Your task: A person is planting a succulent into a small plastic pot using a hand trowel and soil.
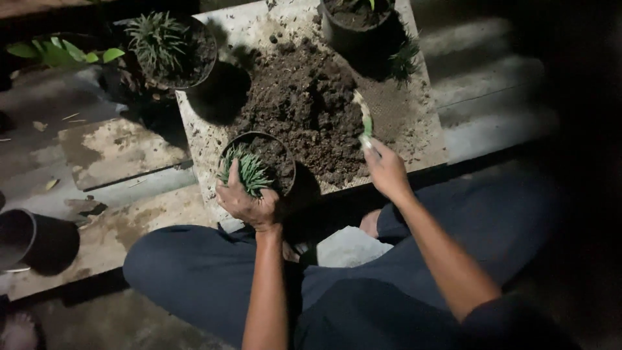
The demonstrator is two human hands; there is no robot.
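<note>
Steadily, my left hand (249,202) grips the near rim of the black pot (280,152), fingers curled beside its spiky green plant (248,170).
My right hand (387,170) pinches a small trowel (364,120) over the soil heap (304,107); I'd scoop shallow and tip gently around the roots.

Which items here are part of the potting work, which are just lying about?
In use: left hand steadying the small spiky plant in the near black pot; right hand holding a green-handled trowel; soil heap.

Idle: far potted plant, top pot, empty pot at left.
</note>
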